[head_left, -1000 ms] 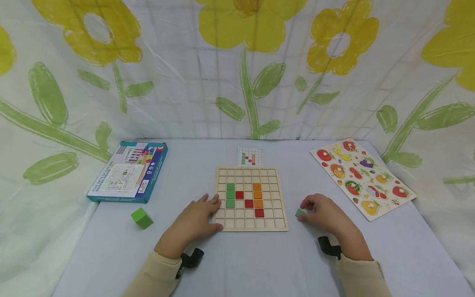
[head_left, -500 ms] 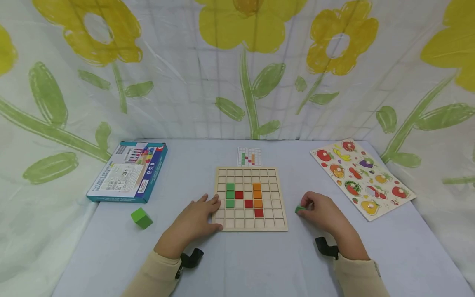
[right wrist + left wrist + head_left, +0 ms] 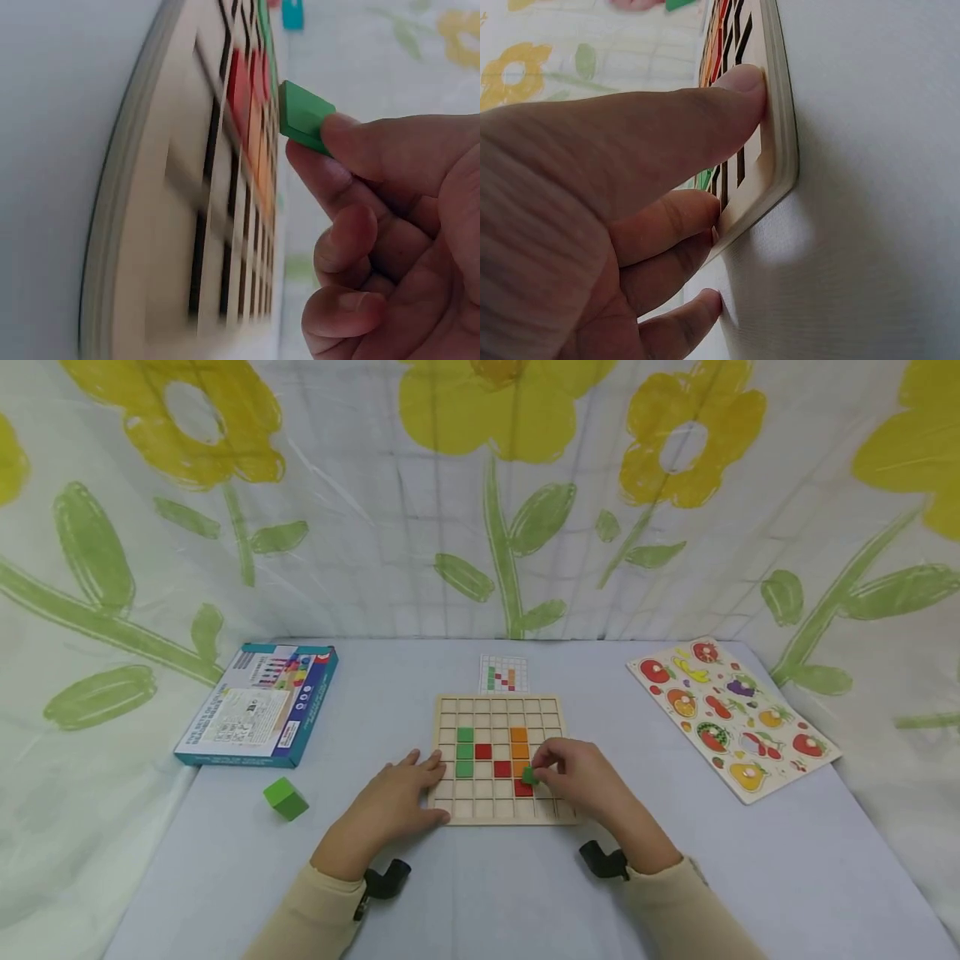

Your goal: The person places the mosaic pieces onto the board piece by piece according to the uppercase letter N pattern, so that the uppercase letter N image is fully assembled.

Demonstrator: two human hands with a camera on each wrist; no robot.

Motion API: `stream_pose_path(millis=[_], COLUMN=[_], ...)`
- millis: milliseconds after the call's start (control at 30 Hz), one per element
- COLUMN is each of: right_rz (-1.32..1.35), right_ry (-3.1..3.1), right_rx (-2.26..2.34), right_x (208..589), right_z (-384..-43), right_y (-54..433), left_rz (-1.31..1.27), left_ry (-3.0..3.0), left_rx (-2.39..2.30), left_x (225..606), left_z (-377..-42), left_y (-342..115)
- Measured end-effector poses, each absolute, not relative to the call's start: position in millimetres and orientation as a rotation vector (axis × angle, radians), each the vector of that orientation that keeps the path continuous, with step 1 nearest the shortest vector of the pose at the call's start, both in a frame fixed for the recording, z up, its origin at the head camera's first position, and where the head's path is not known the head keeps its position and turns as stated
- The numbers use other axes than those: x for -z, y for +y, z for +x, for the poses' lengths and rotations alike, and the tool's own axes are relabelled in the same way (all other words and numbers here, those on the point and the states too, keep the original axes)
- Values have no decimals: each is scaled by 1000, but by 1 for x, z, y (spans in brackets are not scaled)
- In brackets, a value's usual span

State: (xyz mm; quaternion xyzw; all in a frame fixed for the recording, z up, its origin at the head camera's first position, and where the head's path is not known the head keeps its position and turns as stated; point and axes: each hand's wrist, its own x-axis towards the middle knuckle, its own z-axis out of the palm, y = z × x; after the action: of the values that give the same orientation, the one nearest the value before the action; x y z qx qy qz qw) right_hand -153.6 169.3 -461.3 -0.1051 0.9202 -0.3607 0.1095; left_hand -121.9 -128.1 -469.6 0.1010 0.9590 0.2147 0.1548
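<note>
A wooden grid board (image 3: 483, 811) lies mid-table with three green tiles (image 3: 465, 751) in a column. Three red tiles (image 3: 483, 751) step down diagonally, and orange tiles (image 3: 519, 749) form another column. My left hand (image 3: 393, 802) rests on the board's left side, its thumb (image 3: 739, 101) on the near left corner of the frame. Between thumb and index finger my right hand (image 3: 585, 772) pinches a green square tile (image 3: 306, 112). In the head view this tile overlaps the lowest orange and red tiles; the right wrist view shows it just above the grid.
Behind the board lies a small pattern card (image 3: 503, 674) with a coloured grid. A green cube (image 3: 286, 799) sits at the left, in front of a flat game box (image 3: 255, 706). At the right is a board with fruit pictures (image 3: 731, 720). A flowered cloth (image 3: 337, 568) hangs behind.
My right hand has picked the green tile up from the table right of the board and carried it left over the grid. The left hand has stayed on the board.
</note>
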Motion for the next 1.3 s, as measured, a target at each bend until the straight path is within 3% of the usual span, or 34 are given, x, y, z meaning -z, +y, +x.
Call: stream_pose_path(millis=[433, 1300], right_rz=[-597, -666], right_ry=[2630, 2743], right_rx=[1115, 863], right_x=[473, 476], right_z=[-156, -151], right_y=[87, 75], left_rz=[323, 318], left_ry=[2736, 2750], left_rx=[-628, -616], left_x=[468, 464], left_z=[-125, -121], left_y=[-128, -129])
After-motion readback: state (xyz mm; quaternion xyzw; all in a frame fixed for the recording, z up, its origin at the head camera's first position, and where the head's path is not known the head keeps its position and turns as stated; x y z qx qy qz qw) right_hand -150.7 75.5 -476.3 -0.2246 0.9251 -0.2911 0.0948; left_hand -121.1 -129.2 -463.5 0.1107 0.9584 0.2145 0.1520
